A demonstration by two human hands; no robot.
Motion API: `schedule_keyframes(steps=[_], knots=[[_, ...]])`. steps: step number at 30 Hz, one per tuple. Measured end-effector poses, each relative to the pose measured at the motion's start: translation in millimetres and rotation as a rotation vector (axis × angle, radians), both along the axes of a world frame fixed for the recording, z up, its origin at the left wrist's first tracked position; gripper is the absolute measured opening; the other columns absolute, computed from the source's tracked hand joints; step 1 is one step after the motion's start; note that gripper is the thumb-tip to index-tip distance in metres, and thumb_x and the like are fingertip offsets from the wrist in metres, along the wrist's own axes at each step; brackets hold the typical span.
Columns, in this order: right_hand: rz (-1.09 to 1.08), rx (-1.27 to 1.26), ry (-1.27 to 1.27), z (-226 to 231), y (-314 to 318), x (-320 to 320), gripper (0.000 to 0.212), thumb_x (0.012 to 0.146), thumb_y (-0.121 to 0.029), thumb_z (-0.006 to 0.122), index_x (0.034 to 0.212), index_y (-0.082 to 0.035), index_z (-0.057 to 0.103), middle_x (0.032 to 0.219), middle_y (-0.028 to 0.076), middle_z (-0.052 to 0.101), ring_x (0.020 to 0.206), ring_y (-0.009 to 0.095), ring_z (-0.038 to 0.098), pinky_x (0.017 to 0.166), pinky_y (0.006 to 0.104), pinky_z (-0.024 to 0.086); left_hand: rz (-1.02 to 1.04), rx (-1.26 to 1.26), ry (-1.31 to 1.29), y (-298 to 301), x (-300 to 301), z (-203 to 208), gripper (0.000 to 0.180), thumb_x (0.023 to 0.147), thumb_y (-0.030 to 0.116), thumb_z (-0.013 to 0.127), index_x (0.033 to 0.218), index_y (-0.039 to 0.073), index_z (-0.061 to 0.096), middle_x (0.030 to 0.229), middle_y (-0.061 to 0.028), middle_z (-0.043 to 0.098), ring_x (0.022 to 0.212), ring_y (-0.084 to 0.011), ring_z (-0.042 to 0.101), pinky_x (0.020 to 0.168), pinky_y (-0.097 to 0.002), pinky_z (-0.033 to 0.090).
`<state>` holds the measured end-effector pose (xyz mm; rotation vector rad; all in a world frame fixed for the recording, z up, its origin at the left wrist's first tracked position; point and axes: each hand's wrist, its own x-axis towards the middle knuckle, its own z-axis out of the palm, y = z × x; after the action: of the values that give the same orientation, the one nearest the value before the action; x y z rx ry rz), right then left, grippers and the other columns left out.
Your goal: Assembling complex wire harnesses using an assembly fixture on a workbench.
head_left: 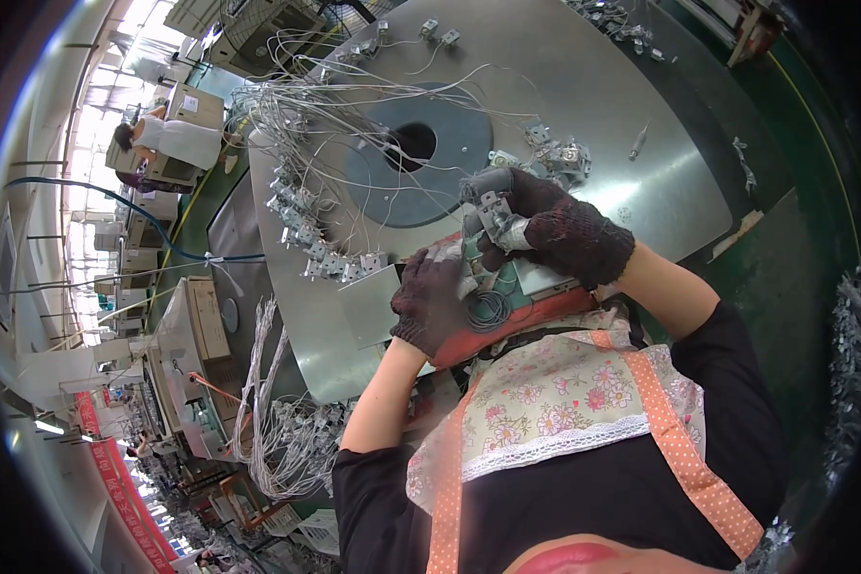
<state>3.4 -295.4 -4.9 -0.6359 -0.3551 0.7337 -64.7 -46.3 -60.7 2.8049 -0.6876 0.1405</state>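
Both my hands wear dark knit gloves with grey tape round the fingertips. My right hand (557,228) is closed on a small silvery metal box-shaped part (494,212), held above the near edge of the metal table. Lower and to the left, my left hand (432,295) has its fingers pressed together; what they hold, if anything, is hidden. Below and between the hands lies a coil of thin grey wire (488,310) on a red cloth (545,312). Similar metal parts (564,158) sit in a cluster just beyond my right hand.
The metal table (584,57) carries a grey disc (469,129) with a dark hole. White wires (297,105) fan out there, ending in several metal parts (301,225). A white tube (639,142) lies at right. Wire bundles (263,421) hang at left. Another person (177,139) stands far left.
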Motion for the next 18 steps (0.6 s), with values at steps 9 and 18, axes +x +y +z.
schedule_keyframes(steps=[9,18], knots=[[-0.003,0.008,0.038,1,1,4,0.060,0.088,-0.007,0.071,0.143,-0.008,0.049,0.112,0.007,0.061,0.103,0.020,0.062,0.089,0.0386,0.054,0.021,0.019,-0.014,1,3,3,0.056,0.091,0.037,0.068,0.140,0.011,0.058,0.135,-0.0162,0.065,0.128,-0.0360,0.060,0.111,-0.0504,0.040],[-0.068,-0.313,-0.117,-2,-4,-4,0.067,0.082,-0.012,0.070,0.145,-0.008,0.047,0.121,0.012,0.064,0.102,0.025,0.066,0.093,0.0410,0.056,0.091,0.009,0.031,4,-1,-16,0.056,0.086,0.044,0.070,0.124,0.004,0.065,0.126,-0.0221,0.066,0.124,-0.0375,0.059,0.113,-0.0510,0.040]])
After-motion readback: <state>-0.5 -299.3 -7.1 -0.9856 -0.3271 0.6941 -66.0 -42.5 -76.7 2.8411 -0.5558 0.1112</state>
